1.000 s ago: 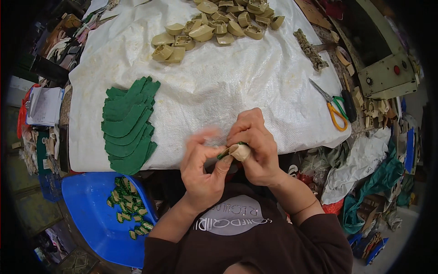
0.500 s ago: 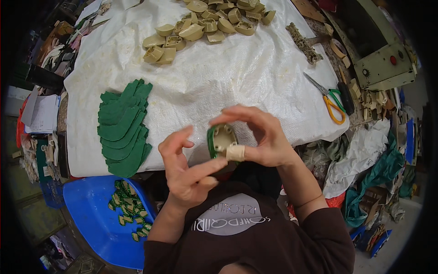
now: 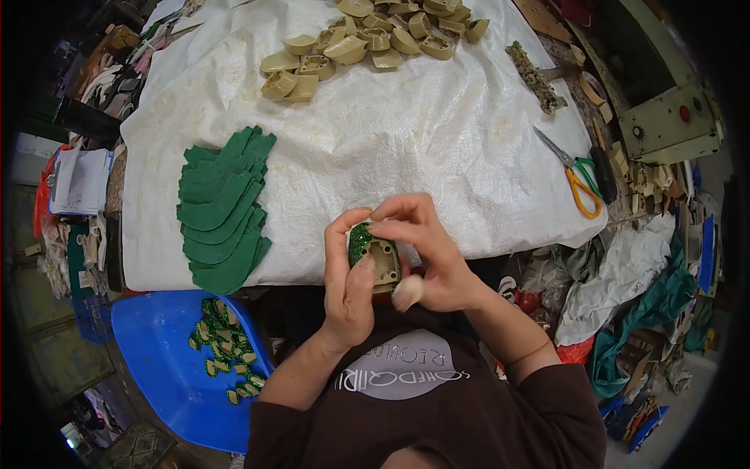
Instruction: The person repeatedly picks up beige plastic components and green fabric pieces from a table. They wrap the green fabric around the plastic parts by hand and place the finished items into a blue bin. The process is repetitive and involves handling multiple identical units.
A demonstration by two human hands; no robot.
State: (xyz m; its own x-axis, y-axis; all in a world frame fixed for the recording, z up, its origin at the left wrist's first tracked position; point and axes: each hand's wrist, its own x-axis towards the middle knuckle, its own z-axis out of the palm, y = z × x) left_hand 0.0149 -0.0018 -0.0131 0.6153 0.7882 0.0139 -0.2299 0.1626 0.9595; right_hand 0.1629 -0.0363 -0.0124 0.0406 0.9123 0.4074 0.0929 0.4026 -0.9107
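Observation:
A beige moulded block, which looks like a shoe heel (image 3: 384, 264), is held in front of my chest with its hollow side up. Glittery green material wraps its left side and upper edge. My left hand (image 3: 349, 285) grips it from the left, thumb along the inner edge and fingers outside. My right hand (image 3: 434, 262) closes on it from the far right, its fingertips pressing the green covering at the top edge. Pale tape wraps the right thumb, which stands off the near corner. A fanned stack of green cut pieces (image 3: 223, 223) lies left of my hands.
Several bare beige heels (image 3: 348, 51) are heaped at the far side of the white sheet (image 3: 422, 148). Scissors (image 3: 574, 176) lie on the right edge beside a dark-handled tool (image 3: 603, 173). A blue basin (image 3: 152, 367) at lower left contains several green-covered pieces.
My left hand has moved from pointing at the heel to gripping its left side. The right fingers have come down onto the green covering, and the taped thumb has lifted off the heel.

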